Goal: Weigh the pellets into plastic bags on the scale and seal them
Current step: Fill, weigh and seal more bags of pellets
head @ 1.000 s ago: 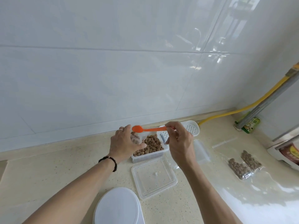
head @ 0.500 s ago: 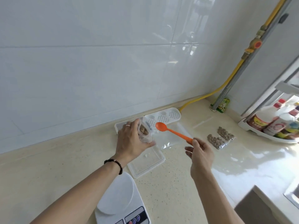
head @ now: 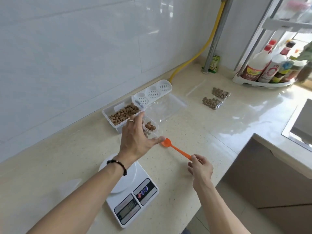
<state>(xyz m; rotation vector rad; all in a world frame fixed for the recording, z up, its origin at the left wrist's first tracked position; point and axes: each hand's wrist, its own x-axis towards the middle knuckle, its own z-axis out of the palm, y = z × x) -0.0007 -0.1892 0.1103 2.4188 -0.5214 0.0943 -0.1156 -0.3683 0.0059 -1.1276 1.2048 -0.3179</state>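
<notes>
My left hand (head: 136, 139) holds an open clear plastic bag (head: 151, 128) with a few brown pellets in it, above the counter and in front of the clear pellet tub (head: 123, 114). My right hand (head: 200, 168) pinches the end of an orange spoon (head: 175, 148), whose empty bowl lies by my left thumb. A white digital scale (head: 133, 191) sits near the front edge, partly under my left forearm, with nothing on its platform. Two filled bags of pellets (head: 216, 98) lie farther right.
A white perforated lid (head: 152, 93) leans by the tub, with flat empty clear bags (head: 167, 107) beside it. At the back right are a yellow hose (head: 199, 53), a grey pipe, and a rack of bottles (head: 270, 68). The counter edge drops off at the right.
The view swung down and right. My right hand drew the spoon away from the bag and lowered it toward the counter. My left hand kept hold of the bag.
</notes>
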